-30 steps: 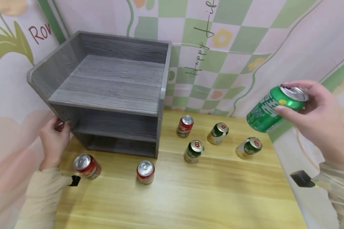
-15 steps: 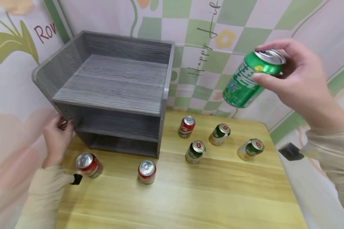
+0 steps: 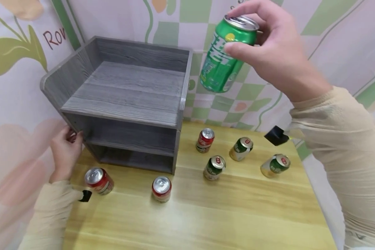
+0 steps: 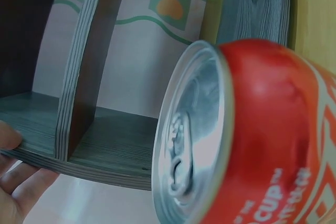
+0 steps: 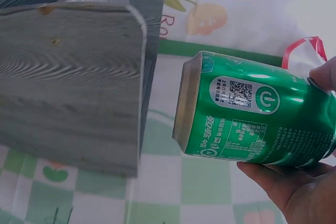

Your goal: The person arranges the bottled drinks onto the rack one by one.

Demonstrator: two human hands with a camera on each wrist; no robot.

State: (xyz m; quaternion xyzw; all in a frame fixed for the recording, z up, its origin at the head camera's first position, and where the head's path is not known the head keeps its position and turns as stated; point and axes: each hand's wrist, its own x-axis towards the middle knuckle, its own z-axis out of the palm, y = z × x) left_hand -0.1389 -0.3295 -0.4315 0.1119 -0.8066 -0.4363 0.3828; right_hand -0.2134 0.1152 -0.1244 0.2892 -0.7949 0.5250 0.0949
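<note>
My right hand holds a green soda can near its top, thumb on one side, fingers on the other. The can is tilted, in the air right of the grey wooden shelf; in the right wrist view its base faces the shelf's side panel, with a gap between. At the shelf's left side my left hand grips the front edge of the panel; in the left wrist view, thumb and fingers lie on either side of it. A red can stands close to my left wrist.
Another red can stands before the shelf, and a third red can to its right. Dark green and gold cans stand on the wooden table. Patterned cloth hangs behind and beside it.
My right hand has moved left and upward with the green can, bringing it nearer the shelf. My left hand keeps its grip on the panel. The head view has shifted slightly.
</note>
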